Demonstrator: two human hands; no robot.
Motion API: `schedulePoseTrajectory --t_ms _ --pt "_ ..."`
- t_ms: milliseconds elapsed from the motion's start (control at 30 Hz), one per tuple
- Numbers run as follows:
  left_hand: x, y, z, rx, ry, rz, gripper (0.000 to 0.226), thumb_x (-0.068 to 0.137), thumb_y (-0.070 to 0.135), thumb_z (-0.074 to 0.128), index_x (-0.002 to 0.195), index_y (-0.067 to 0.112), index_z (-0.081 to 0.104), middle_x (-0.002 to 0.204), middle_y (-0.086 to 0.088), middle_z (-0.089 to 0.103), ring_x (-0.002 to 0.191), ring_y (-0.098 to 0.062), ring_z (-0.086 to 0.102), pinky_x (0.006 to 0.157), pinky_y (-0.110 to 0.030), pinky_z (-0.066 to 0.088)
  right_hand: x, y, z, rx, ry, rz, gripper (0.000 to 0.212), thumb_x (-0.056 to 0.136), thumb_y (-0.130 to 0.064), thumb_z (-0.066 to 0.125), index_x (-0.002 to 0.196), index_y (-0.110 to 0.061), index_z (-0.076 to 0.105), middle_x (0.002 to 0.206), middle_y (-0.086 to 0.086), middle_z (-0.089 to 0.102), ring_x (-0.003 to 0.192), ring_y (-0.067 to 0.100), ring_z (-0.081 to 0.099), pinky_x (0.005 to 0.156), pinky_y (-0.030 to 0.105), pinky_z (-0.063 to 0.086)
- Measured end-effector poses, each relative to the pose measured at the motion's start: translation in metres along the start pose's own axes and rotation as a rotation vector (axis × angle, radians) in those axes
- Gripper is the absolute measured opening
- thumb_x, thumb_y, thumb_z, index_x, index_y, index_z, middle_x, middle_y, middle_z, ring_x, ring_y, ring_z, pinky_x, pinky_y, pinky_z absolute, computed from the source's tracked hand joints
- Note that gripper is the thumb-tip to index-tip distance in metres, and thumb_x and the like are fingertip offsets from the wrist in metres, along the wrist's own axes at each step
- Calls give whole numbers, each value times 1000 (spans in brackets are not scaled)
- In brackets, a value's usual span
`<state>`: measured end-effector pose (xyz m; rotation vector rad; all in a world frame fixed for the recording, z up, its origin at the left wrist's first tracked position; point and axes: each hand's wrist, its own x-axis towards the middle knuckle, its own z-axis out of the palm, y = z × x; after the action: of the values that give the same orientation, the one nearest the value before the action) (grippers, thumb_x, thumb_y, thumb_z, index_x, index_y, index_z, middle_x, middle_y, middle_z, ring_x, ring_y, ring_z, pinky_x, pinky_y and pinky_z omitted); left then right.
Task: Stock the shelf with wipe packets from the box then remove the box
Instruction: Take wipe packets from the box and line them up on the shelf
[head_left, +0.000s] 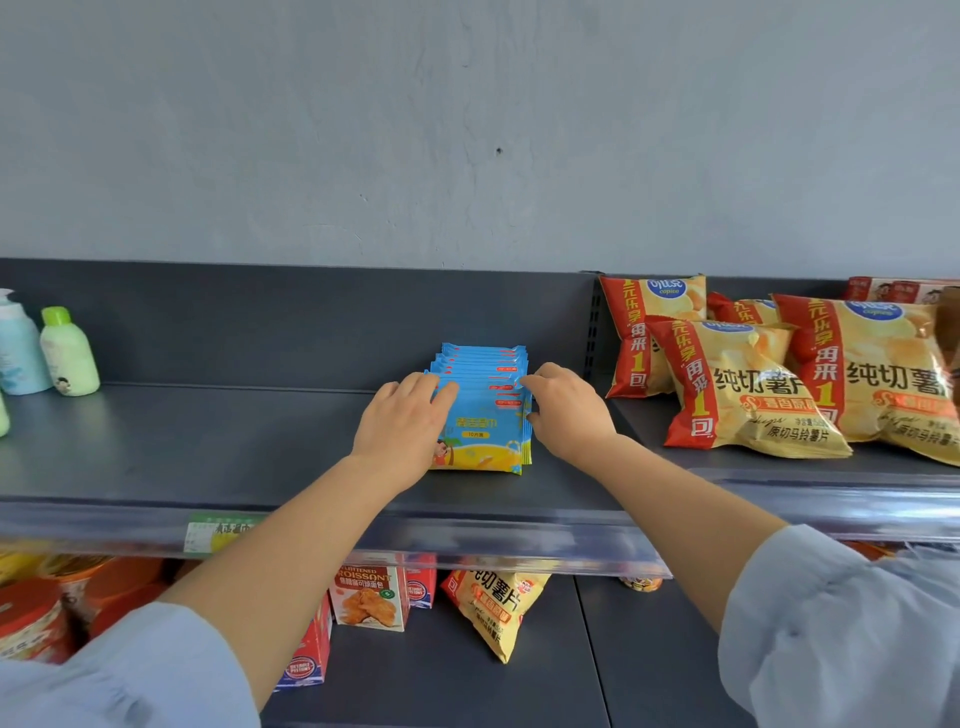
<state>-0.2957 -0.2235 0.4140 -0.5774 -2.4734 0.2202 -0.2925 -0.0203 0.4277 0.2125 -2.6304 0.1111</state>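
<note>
Wipe packets (485, 426) stand in a leaning row on the shelf (208, 447), chip bags (748, 389) to their right. The left hand (400, 431) lies on their front left, fingers pressed together; the right hand (563, 410) has bent fingertips touching their right edge, and I cannot tell if it pinches
</note>
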Motion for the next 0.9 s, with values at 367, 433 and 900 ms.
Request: schedulePoseTrajectory --t_ms 367,433,900 --pt "-16 15 -13 25 -9 -58 68 87 28 67 142 17 28 147 -6 33 138 -23 28 113 -38 26 -21 2 -6 -52 -37 11 44 87 -16 61 129 -14 48 123 5 52 114 23 49 79 36 53" --pt "-22 20 -18 22 -6 -76 65 88 31 65 141 17 30 147 -6 34 137 -25 28 112 -38 27 -29 2 -10 -58 -34 3 46 88 -18 61 132 -15 46 124 5 51 115 24 48 80 36 52" --pt "-104 51 -69 -45 -36 -77 67 87 34 65 142 16 31 141 -5 41 132 -22 35 101 -35 37 -129 -21 -55 -140 -90 17 51 91 -33 58 136 -16 42 132 6 44 122 26 42 93 36 42"
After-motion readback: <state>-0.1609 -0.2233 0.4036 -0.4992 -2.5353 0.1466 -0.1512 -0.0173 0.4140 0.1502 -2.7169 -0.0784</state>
